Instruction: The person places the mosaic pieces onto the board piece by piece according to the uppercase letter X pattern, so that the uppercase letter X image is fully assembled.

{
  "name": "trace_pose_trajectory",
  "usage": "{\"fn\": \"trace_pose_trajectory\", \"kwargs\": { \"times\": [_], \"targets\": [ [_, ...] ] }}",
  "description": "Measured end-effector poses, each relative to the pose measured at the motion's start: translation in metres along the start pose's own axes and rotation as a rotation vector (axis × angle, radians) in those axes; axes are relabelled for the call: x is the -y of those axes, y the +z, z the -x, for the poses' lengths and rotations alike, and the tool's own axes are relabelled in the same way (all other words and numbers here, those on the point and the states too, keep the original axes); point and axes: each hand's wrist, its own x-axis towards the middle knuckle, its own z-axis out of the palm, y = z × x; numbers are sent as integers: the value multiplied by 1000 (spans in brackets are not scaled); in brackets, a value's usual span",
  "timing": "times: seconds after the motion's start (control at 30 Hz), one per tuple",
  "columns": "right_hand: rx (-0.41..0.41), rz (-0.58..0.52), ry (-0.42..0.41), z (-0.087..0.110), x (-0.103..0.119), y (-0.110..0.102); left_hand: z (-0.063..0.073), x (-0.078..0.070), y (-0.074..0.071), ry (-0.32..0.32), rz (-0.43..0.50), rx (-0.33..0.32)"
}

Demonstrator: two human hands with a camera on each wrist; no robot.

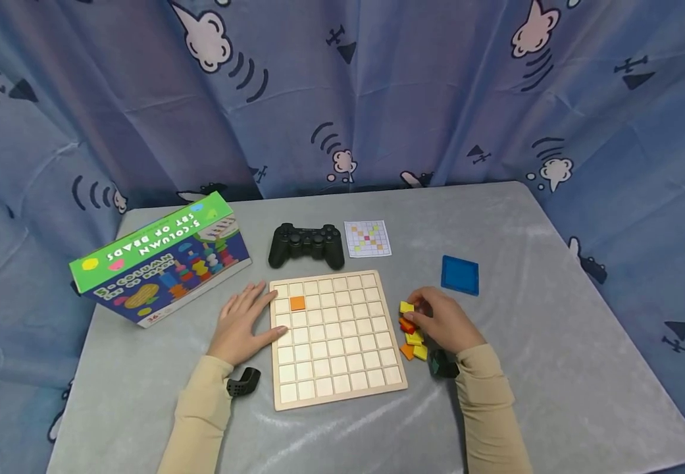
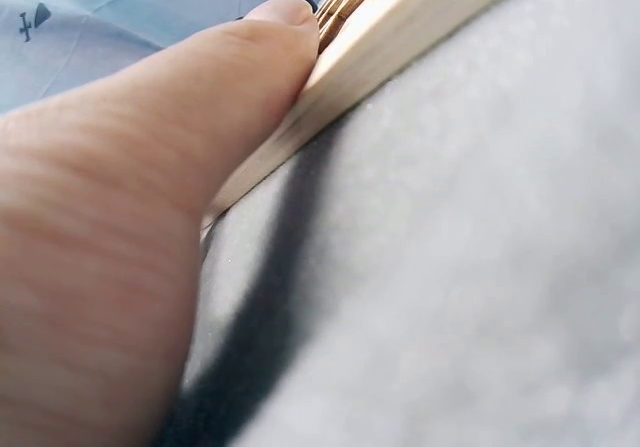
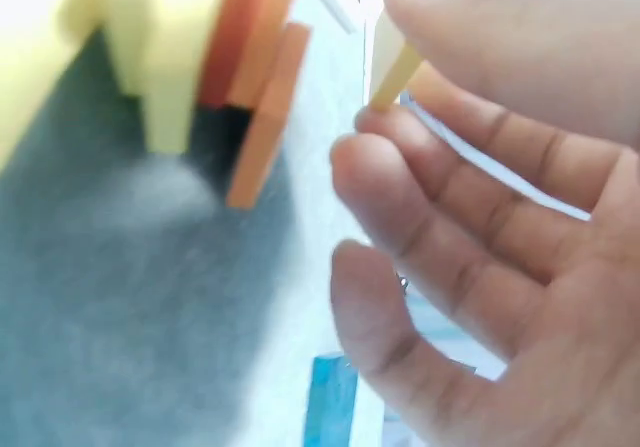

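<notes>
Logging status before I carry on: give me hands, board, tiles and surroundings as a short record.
Left hand: thumb over left edge of wooden board
Right hand: pinches yellow tile
On board: orange tile, second row from far edge, second column from left
Loose tiles: yellow, orange and red, right of board
Beyond board: black controller, patterned card
Beyond right hand: blue tray
Far left: bead-set box

I stand in a curtained-off nook, home or studio I cannot tell: blue cartoon-printed fabric curtains (image 1: pixel 413 99) hang round a grey cloth-covered counter (image 1: pixel 555 342).
</notes>
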Motion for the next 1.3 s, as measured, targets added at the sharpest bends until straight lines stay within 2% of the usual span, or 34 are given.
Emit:
{"fn": "trace_pose_trajectory", "kwargs": {
  "times": [0.33, 0.7, 0.93, 1.3],
  "targets": [
    [7, 43, -91, -17, 19, -1, 0, 0, -1, 12, 11, -24],
    [41, 80, -159, -34, 42, 19, 1, 1, -2, 5, 12, -16],
    [39, 103, -194, -44, 47, 31, 0, 0, 2, 3, -4, -7],
    [34, 118, -222, -56, 51, 41, 1, -2, 1, 9, 12, -35]
  ]
}}
